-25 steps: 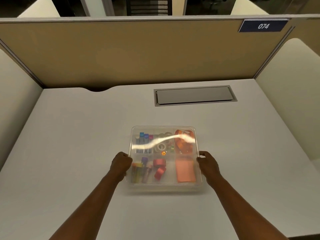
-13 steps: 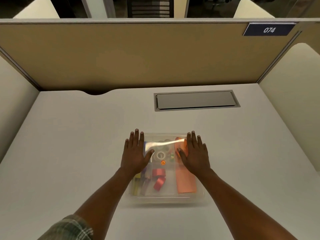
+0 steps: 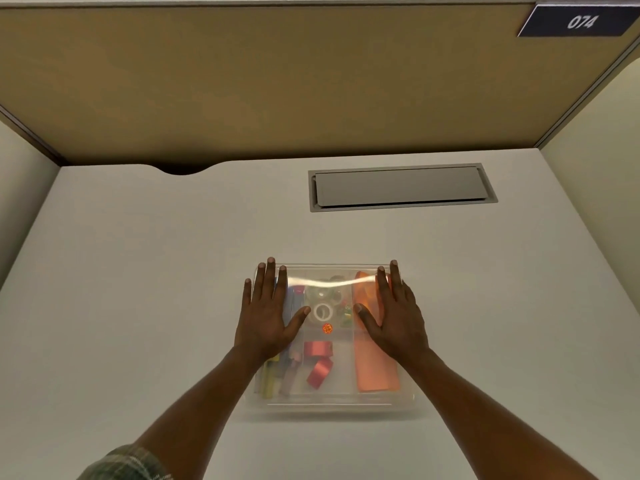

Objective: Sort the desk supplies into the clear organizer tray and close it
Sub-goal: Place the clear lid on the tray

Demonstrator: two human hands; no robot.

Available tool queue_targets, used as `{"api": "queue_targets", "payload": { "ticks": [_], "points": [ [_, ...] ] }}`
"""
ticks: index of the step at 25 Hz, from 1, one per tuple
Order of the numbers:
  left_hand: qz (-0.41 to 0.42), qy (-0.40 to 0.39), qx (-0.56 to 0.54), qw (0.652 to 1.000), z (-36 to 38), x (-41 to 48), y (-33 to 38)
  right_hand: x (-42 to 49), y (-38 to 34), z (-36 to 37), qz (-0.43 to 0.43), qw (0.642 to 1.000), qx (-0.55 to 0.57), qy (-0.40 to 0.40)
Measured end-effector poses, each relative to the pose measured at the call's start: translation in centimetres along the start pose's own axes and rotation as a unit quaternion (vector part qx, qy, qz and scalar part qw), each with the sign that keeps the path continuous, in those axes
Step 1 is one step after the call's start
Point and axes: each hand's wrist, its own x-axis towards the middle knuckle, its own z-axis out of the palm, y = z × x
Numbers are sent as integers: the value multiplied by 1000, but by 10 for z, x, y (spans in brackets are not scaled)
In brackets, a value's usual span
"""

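The clear organizer tray (image 3: pixel 329 400) lies on the desk with its transparent lid on top. My left hand (image 3: pixel 268 313) rests flat on the lid's left half, fingers spread. My right hand (image 3: pixel 394 315) lies flat on the right half, fingers spread too. Through the lid I see red ribbon rolls (image 3: pixel 318 362), clear tape rolls (image 3: pixel 323 311), an orange pad (image 3: pixel 375 372) and coloured sticks (image 3: pixel 277 375) in separate compartments. Some supplies on the left and right are hidden under my palms.
The tray sits near the front middle of a pale grey desk (image 3: pixel 138 289). A grey cable hatch (image 3: pixel 401 187) is set into the desk behind it. A tan partition (image 3: pixel 277 81) with a dark "074" sign (image 3: pixel 578 22) closes the back; pale side panels stand left and right.
My hands left the tray's side edges and came down flat on top of the lid. Since half a second ago they have slid a little outward toward the lid's sides.
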Motion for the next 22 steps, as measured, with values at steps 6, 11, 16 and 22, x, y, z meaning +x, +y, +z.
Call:
{"api": "queue_targets", "payload": {
  "ticks": [6, 11, 16, 22],
  "points": [
    [-35, 16, -12, 999, -12, -36, 18, -41, -10, -11, 13, 1000, 2, 19],
    [-35, 8, -11, 999, 7, -106, 33, -104, -14, 8, 21, 1000, -11, 5],
    [-30, 7, -2, 1000, 7, -106, 33, -107, -14, 9, 23, 1000, -10, 4],
    [-38, 0, -9, 999, 3, -95, 22, -90, -23, 16, 24, 999, -30, -11]
  ]
}}
